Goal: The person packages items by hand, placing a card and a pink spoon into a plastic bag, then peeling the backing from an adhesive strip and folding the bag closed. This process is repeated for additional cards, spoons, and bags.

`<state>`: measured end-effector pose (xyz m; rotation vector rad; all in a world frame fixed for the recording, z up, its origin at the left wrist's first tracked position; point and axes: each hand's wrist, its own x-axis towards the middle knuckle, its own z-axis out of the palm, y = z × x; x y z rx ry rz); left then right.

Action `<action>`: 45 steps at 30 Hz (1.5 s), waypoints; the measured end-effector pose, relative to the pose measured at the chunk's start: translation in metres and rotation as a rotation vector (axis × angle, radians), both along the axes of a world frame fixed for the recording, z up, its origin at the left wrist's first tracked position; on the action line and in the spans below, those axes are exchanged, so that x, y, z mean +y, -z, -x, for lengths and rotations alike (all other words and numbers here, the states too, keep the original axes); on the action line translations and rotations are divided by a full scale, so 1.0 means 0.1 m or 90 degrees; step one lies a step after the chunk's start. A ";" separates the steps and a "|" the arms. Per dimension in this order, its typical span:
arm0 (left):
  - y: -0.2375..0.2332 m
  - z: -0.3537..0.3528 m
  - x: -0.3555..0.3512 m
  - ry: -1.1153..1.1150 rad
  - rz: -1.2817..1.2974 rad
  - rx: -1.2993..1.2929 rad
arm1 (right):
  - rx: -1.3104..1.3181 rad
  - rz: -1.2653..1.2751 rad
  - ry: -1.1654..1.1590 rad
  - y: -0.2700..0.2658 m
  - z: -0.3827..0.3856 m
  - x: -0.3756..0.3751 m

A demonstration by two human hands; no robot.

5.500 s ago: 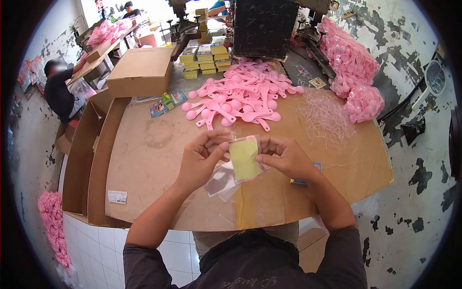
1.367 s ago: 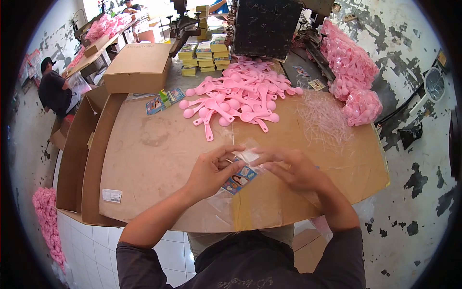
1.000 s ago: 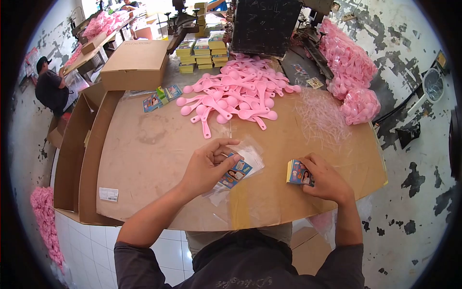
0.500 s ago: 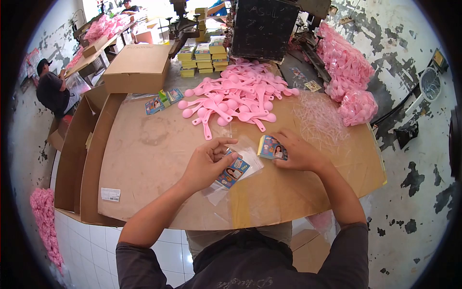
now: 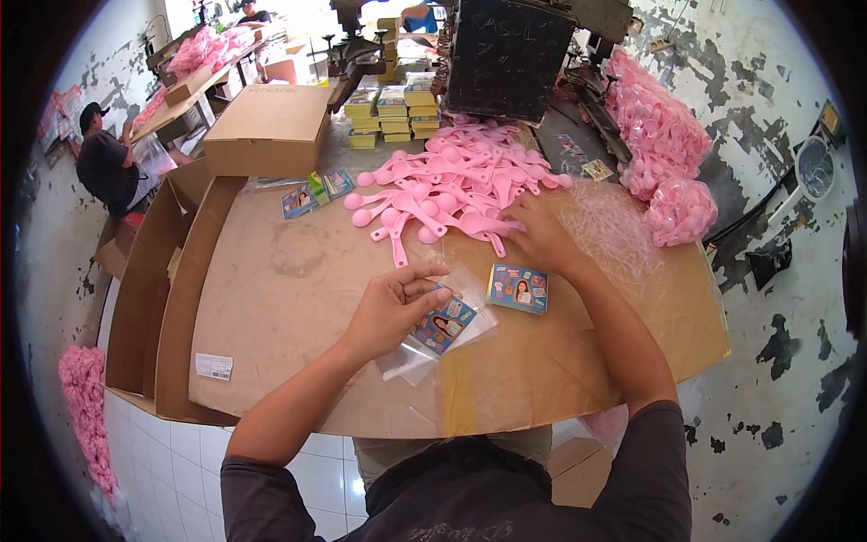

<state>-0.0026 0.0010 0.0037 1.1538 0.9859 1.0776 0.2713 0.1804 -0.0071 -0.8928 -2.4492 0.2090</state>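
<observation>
My left hand (image 5: 394,307) pinches a blue printed card (image 5: 444,327) between thumb and fingers. Beneath that card lie clear plastic bags (image 5: 406,364), spread on the cardboard tabletop. At the near right edge of a heap of pink plastic spoons (image 5: 442,185), my right hand (image 5: 544,237) has its fingers closed on the handle of one pink spoon (image 5: 483,223); the fingertips are partly hidden. Just below the right hand sits a small stack of blue cards (image 5: 517,289), untouched, with a woman's picture on top.
A closed carton (image 5: 268,131) stands at the back left beside a long open box (image 5: 149,298). Card stacks (image 5: 393,113) stand behind the spoons, near a black machine box (image 5: 506,59). Bagged pink spoons (image 5: 655,126) line the right side. Another person (image 5: 108,163) sits at far left.
My right hand has let go of the card stack and moved up to the spoon heap. My left hand still holds its card over the bags.
</observation>
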 end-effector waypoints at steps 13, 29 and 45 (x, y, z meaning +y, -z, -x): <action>0.04 -0.04 0.00 -0.025 -0.033 -0.017 | 0.109 0.166 -0.186 -0.63 -0.02 -0.97; 0.01 -0.15 -0.11 0.021 -0.063 0.009 | 0.277 0.451 -0.293 -0.49 0.34 -1.30; -0.14 0.00 -0.14 0.083 -0.197 -0.066 | 0.143 -0.135 -0.243 -1.39 0.45 -1.55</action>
